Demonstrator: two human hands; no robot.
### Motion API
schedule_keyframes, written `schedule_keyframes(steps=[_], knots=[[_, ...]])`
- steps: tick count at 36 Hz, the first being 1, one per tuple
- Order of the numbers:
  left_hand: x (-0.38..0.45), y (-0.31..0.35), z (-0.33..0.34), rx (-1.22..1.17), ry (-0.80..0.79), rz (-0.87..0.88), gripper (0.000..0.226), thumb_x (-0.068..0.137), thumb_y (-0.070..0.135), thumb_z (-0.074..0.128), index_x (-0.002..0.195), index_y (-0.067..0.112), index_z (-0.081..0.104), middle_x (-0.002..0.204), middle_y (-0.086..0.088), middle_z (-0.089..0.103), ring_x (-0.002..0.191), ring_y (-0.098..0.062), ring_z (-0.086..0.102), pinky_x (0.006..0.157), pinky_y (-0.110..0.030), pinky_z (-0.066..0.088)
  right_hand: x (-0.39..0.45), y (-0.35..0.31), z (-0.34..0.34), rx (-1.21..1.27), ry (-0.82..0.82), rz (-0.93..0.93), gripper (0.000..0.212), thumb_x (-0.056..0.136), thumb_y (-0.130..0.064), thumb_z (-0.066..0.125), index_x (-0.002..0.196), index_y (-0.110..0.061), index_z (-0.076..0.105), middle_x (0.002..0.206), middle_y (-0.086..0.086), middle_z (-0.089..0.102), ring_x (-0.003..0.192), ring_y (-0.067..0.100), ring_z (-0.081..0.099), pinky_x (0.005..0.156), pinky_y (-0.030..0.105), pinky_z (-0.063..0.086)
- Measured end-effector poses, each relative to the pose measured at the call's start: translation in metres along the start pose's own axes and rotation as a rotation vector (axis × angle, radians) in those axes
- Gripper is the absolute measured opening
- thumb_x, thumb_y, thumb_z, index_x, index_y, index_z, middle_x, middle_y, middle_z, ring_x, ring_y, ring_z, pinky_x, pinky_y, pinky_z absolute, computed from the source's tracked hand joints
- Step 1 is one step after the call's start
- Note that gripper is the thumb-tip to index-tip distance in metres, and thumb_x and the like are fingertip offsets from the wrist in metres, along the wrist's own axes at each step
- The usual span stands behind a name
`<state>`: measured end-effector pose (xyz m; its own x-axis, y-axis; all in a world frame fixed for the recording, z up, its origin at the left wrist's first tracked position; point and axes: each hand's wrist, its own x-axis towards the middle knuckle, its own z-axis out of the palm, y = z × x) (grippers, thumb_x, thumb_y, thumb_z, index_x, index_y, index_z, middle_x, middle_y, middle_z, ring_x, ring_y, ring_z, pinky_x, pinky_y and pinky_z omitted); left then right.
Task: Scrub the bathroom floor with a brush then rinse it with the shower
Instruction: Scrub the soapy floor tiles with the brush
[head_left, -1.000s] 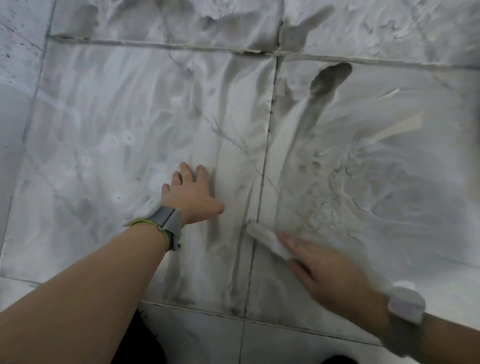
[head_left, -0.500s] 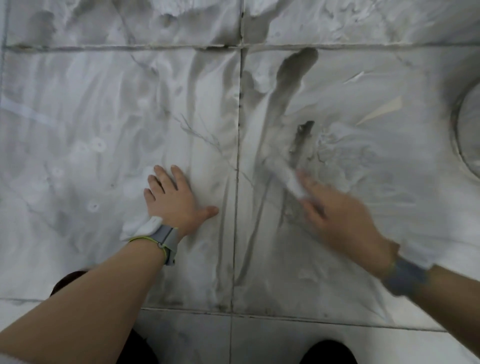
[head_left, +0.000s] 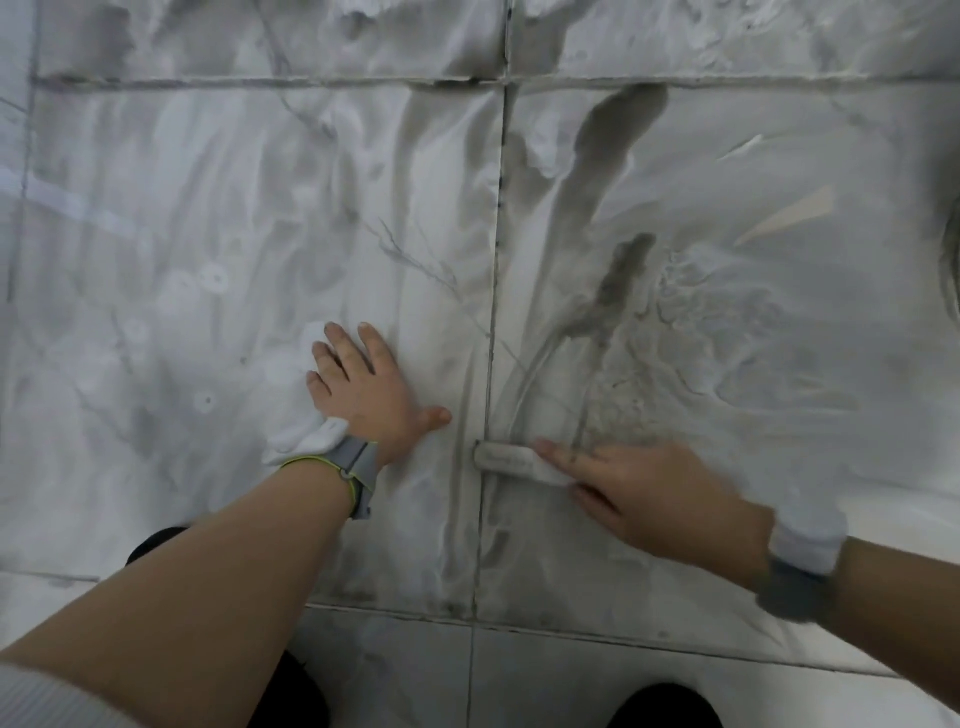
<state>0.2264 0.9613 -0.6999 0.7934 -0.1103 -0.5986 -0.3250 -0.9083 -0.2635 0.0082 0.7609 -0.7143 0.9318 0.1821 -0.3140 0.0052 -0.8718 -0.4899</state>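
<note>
The bathroom floor (head_left: 208, 208) is made of large pale marble tiles coated in streaked soapy foam. My right hand (head_left: 649, 493) grips a small white brush (head_left: 511, 460) and holds it down on the floor just right of the vertical grout line (head_left: 493, 322). Only the brush's left end shows past my fingers. My left hand (head_left: 363, 395) lies flat on the left tile with fingers spread and foam on its wrist. Dark wiped streaks (head_left: 613, 140) cut through the foam above the brush.
A horizontal grout line (head_left: 260, 83) crosses the top and another runs near the bottom edge. A dark curved rim (head_left: 953, 270) shows at the far right edge. Two dark shapes, perhaps my feet (head_left: 665, 706), sit at the bottom.
My right hand has pulled the brush back toward me and to the left, down to the grout line, after a stroke away from me. My left hand stays planted on the left tile.
</note>
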Motion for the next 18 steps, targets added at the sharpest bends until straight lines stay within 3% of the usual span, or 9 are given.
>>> schedule_keyframes(steps=[2, 5, 7, 10, 11, 15, 16, 18], knots=[[0.000, 0.002, 0.000, -0.007, 0.011, -0.004, 0.141, 0.071, 0.082, 0.066, 0.160, 0.006, -0.011, 0.166, -0.027, -0.014, 0.155, -0.044, -0.002, 0.124, -0.055, 0.012, 0.009, 0.009, -0.001, 0.018, 0.098, 0.048, 0.055, 0.103, -0.052, 0.030, 0.157, -0.046, 0.023, 0.081, -0.002, 0.063, 0.066, 0.024, 0.063, 0.051, 0.036, 0.050], [0.001, 0.003, 0.002, -0.035, 0.030, -0.017, 0.143, 0.067, 0.080, 0.071, 0.161, 0.006, -0.008, 0.166, -0.028, -0.012, 0.155, -0.045, 0.000, 0.124, -0.056, 0.012, 0.028, 0.029, -0.017, 0.130, 0.328, 0.369, 0.056, 0.101, -0.049, 0.037, 0.156, -0.040, 0.031, 0.093, 0.006, 0.070, 0.078, 0.031, 0.066, 0.061, 0.039, 0.051], [0.003, 0.001, 0.004, -0.041, 0.029, -0.009, 0.144, 0.067, 0.081, 0.071, 0.161, 0.006, -0.009, 0.166, -0.028, -0.013, 0.155, -0.045, -0.001, 0.124, -0.057, 0.012, 0.028, 0.014, -0.020, 0.128, 0.274, 0.338, 0.056, 0.102, -0.048, 0.036, 0.157, -0.040, 0.029, 0.089, 0.005, 0.068, 0.074, 0.029, 0.064, 0.058, 0.039, 0.051], [0.005, -0.002, 0.005, -0.053, 0.012, 0.014, 0.144, 0.068, 0.081, 0.069, 0.160, 0.005, -0.012, 0.166, -0.028, -0.015, 0.155, -0.045, -0.002, 0.124, -0.059, 0.012, 0.013, -0.011, -0.006, 0.004, 0.003, 0.030, 0.056, 0.103, -0.053, 0.024, 0.158, -0.046, 0.016, 0.082, -0.006, 0.060, 0.065, 0.018, 0.060, 0.051, 0.034, 0.047], [0.006, -0.003, 0.006, -0.048, 0.008, 0.010, 0.144, 0.068, 0.082, 0.069, 0.160, 0.005, -0.012, 0.166, -0.028, -0.016, 0.155, -0.046, -0.003, 0.124, -0.059, 0.011, 0.016, -0.005, -0.006, -0.016, -0.007, 0.008, 0.056, 0.103, -0.053, 0.024, 0.158, -0.046, 0.015, 0.080, -0.006, 0.060, 0.064, 0.018, 0.060, 0.050, 0.032, 0.045], [0.009, -0.003, 0.008, -0.041, -0.003, 0.018, 0.144, 0.070, 0.083, 0.067, 0.159, 0.005, -0.014, 0.165, -0.028, -0.016, 0.154, -0.047, -0.003, 0.124, -0.060, 0.010, 0.053, 0.045, -0.035, 0.085, 0.361, 0.344, 0.054, 0.103, -0.046, 0.039, 0.156, -0.041, 0.031, 0.078, 0.006, 0.064, 0.060, 0.023, 0.058, 0.049, 0.031, 0.043], [0.008, -0.001, 0.007, -0.016, -0.009, 0.004, 0.144, 0.070, 0.084, 0.066, 0.159, 0.005, -0.014, 0.165, -0.029, -0.018, 0.154, -0.047, -0.004, 0.124, -0.058, 0.010, 0.057, 0.052, -0.042, 0.120, 0.383, 0.399, 0.054, 0.104, -0.044, 0.042, 0.156, -0.039, 0.032, 0.076, 0.007, 0.062, 0.056, 0.020, 0.054, 0.047, 0.030, 0.040], [0.008, 0.001, 0.007, -0.013, -0.019, -0.003, 0.144, 0.069, 0.084, 0.066, 0.159, 0.004, -0.014, 0.165, -0.029, -0.018, 0.154, -0.047, -0.005, 0.124, -0.056, 0.010, 0.057, 0.046, -0.047, 0.117, 0.313, 0.353, 0.056, 0.102, -0.047, 0.039, 0.157, -0.039, 0.030, 0.087, 0.010, 0.068, 0.066, 0.027, 0.062, 0.052, 0.036, 0.049]])
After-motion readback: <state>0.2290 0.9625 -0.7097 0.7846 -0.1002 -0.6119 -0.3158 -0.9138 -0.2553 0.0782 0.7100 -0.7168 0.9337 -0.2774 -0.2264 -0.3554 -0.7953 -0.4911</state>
